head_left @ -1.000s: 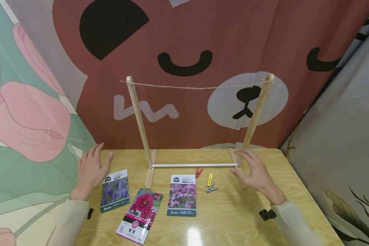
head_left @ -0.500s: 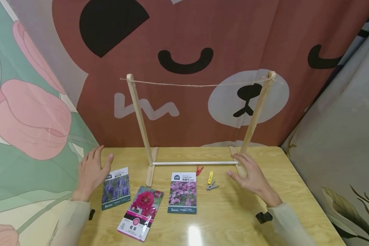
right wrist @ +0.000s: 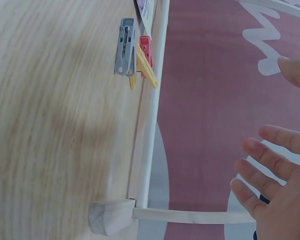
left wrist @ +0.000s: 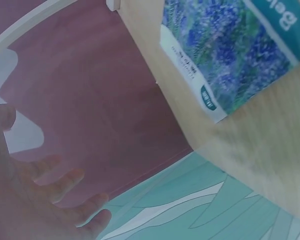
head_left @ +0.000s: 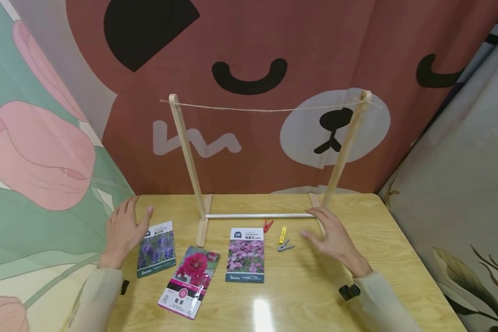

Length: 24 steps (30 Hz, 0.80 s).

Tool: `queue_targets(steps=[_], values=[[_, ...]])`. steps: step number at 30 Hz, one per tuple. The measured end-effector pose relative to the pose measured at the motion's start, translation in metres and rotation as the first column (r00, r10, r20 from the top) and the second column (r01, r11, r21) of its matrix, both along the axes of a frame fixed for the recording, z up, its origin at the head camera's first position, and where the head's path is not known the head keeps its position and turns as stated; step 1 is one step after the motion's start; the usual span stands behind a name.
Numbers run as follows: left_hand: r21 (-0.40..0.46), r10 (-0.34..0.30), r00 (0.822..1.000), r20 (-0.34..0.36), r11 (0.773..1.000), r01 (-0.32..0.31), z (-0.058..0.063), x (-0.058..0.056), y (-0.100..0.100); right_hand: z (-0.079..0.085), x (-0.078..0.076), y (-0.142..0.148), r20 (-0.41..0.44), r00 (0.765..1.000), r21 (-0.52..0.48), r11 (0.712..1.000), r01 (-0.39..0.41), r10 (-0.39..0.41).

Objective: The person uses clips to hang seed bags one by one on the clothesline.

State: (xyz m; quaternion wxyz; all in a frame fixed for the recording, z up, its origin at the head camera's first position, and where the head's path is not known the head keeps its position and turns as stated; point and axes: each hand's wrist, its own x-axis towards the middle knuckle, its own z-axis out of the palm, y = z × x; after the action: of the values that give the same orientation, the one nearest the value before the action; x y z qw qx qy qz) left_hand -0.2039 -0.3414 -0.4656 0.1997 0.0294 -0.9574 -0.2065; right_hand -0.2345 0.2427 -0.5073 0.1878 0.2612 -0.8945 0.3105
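Observation:
My left hand [head_left: 124, 230] is held with fingers spread beside a seed packet with blue-purple flowers [head_left: 157, 249]; it grips nothing. My right hand [head_left: 334, 237], fingers relaxed and holding nothing, hovers in front of the right foot of a wooden stand [head_left: 185, 150]. To its left lie a grey clothespin [head_left: 285, 246], a yellow clothespin [head_left: 282, 234] and a red clothespin [head_left: 268, 225]. A seed packet with pink flowers [head_left: 245, 255] and another with a red bloom [head_left: 189, 282] lie flat, pictures up. In the right wrist view, the fingers [right wrist: 262, 175] are apart from the clothespins.
Between the stand's two uprights a thin string [head_left: 249, 110] is tied at the top, sagging slightly. A white rod [head_left: 257, 216] joins them low down. Behind the wooden table [head_left: 299, 295] hangs a brown curtain [head_left: 249, 152] with a bear print.
My right hand has drifted left toward the clothespins, away from the stand's right upright. The left hand stays in nearly the same place. The whole head view has shifted slightly.

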Motion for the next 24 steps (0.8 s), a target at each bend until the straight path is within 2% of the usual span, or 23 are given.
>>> queue_targets(steps=[12,19,24], values=[[0.000,0.007,1.000,0.000,1.000,-0.007,-0.016,0.001,0.000,-0.011,0.005,-0.006,0.073,0.997,-0.011,1.000,0.012,-0.011],[0.029,0.014,1.000,-0.004,0.999,-0.014,-0.028,0.004,-0.001,-0.020,0.011,-0.013,0.170,0.985,-0.010,1.000,-0.020,0.021],[0.019,0.038,0.999,0.025,0.999,-0.039,-0.034,0.007,-0.005,-0.025,0.013,-0.016,0.163,0.986,-0.012,0.999,-0.030,0.032]])
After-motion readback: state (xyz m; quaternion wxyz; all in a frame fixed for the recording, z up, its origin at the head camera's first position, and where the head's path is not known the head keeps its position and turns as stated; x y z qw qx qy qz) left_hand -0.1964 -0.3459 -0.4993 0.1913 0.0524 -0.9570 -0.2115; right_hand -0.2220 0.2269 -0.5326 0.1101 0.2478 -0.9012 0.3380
